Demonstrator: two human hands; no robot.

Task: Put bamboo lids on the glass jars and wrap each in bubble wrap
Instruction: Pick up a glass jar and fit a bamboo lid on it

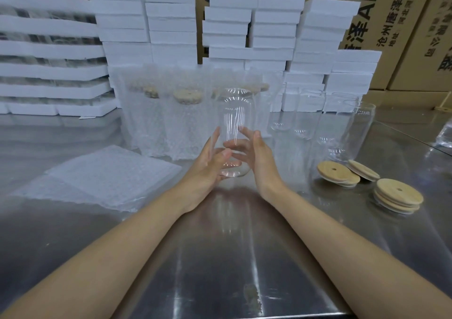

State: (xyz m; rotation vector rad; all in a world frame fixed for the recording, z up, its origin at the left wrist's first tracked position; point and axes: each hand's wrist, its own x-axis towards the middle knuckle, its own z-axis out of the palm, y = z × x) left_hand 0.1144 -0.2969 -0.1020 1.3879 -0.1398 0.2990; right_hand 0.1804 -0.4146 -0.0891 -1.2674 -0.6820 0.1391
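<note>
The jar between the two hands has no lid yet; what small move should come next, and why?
Probably the right hand should let go and reach for a lid on the table. The jar is open on top, and the left hand can steady it alone.

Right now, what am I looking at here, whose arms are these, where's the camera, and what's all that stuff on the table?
There is no machine: the picture comes from a camera worn on a person's head, looking down at their own arms. The left hand and right hand hold one clear glass jar between them, with no lid on it. On the steel table lie bubble wrap sheets at left, bamboo lids at right, more bare jars behind those, and already wrapped jars in the middle. White foam blocks are stacked at the back.
</note>
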